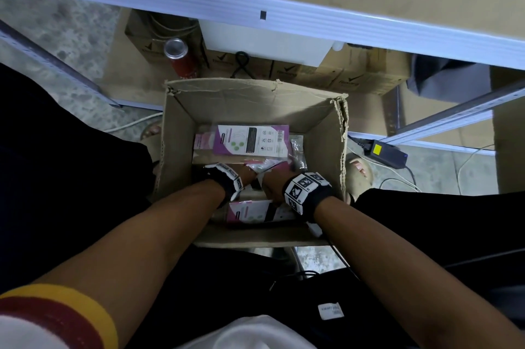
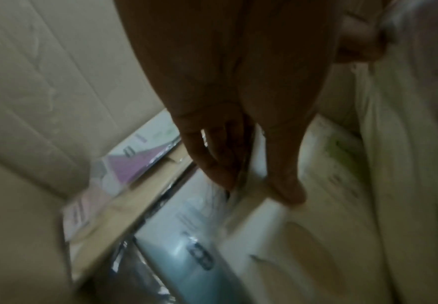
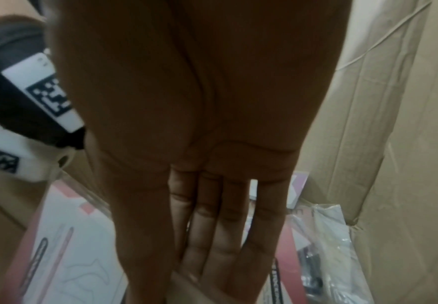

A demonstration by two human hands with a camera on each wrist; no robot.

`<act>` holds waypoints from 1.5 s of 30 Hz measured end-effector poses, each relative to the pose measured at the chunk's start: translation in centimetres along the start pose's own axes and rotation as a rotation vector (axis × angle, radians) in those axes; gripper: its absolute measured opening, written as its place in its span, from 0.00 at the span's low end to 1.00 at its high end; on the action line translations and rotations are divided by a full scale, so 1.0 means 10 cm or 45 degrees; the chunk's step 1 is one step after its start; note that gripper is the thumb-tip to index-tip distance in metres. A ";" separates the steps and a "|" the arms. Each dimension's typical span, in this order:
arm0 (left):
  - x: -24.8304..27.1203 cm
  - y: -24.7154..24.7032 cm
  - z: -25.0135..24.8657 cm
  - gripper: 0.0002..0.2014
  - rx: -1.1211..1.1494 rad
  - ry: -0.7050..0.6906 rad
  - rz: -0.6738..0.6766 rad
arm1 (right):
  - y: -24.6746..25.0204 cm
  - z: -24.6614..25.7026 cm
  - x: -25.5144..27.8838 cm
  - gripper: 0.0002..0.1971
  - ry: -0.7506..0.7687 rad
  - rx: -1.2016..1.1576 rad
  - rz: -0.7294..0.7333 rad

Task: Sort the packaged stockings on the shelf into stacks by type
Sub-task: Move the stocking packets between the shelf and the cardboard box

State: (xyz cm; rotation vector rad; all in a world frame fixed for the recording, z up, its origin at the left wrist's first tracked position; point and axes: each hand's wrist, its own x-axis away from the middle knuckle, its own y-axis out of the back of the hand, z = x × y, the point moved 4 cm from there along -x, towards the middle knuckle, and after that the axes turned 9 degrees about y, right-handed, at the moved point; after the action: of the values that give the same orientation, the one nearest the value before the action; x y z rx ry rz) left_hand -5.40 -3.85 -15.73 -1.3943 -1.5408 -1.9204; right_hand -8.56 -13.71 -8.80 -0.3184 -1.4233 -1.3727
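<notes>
An open cardboard box [image 1: 255,87] stands on the floor between my legs, with packaged stockings lying inside. A purple-and-white package [image 1: 250,139] lies flat at the far end, and a similar one [image 1: 250,213] lies under my wrists. Both hands reach down into the middle. My left hand [image 1: 247,175] [image 2: 249,181] pinches the thin plastic edge of a pale package between thumb and fingers; that view is blurred. Beside it lies a blue-tinted package [image 2: 186,246]. My right hand [image 1: 274,182] [image 3: 220,216] has straight fingers pressed down among pink-and-white packages [image 3: 77,257].
The box walls stand close around both hands. A white shelf rail [image 1: 284,13] runs across above. Under it are flat cartons and a red can [image 1: 179,58]. A black power adapter [image 1: 386,151] with cables lies on the floor at the right, near my foot [image 1: 359,171].
</notes>
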 end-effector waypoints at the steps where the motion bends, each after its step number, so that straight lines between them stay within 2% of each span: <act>1: 0.01 0.01 0.00 0.20 0.041 0.005 0.028 | 0.00 0.01 0.00 0.06 -0.006 0.000 0.006; 3: 0.05 0.06 0.06 0.27 0.157 0.016 0.152 | 0.02 0.02 0.02 0.02 -0.012 -0.007 -0.010; 4: 0.08 0.14 0.10 0.30 0.209 0.024 0.152 | 0.01 0.00 0.03 0.05 -0.019 -0.027 -0.027; 9: 0.32 0.72 0.18 0.21 0.220 -0.004 -0.096 | 0.15 -0.07 0.15 0.12 -0.007 -0.101 -0.136; 15: 0.70 1.25 0.27 0.14 0.353 -0.136 -0.350 | 0.58 -0.10 0.48 0.12 -0.047 -0.120 -0.237; 20: 1.28 1.79 0.37 0.10 0.342 -0.226 -0.539 | 0.99 -0.10 0.95 0.10 -0.089 -0.154 -0.497; 27: 2.32 2.47 0.54 0.04 0.516 -0.341 -0.911 | 1.56 0.04 1.94 0.11 -0.073 -0.327 -0.876; 32: 3.01 2.94 0.66 0.05 0.511 -0.337 -1.142 | 1.94 0.14 2.69 0.10 -0.054 -0.371 -1.144; 39: 3.76 3.57 0.83 0.04 0.541 -0.378 -1.232 | 2.38 0.06 3.53 0.07 -0.112 -0.300 -1.390; 42: 3.86 3.77 1.01 0.06 0.607 -0.326 -1.292 | 2.47 -0.09 3.69 0.05 -0.083 -0.397 -1.480; 45: 3.82 3.87 1.22 0.09 0.813 -0.297 -1.319 | 2.52 -0.28 3.70 0.07 -0.070 -0.597 -1.558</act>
State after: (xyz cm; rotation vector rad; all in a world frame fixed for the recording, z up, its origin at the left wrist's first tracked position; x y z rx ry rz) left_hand 10.64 4.43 36.97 -0.5487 -3.0216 -1.3786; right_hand -1.62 -25.67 33.87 0.3097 -1.3319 -2.7070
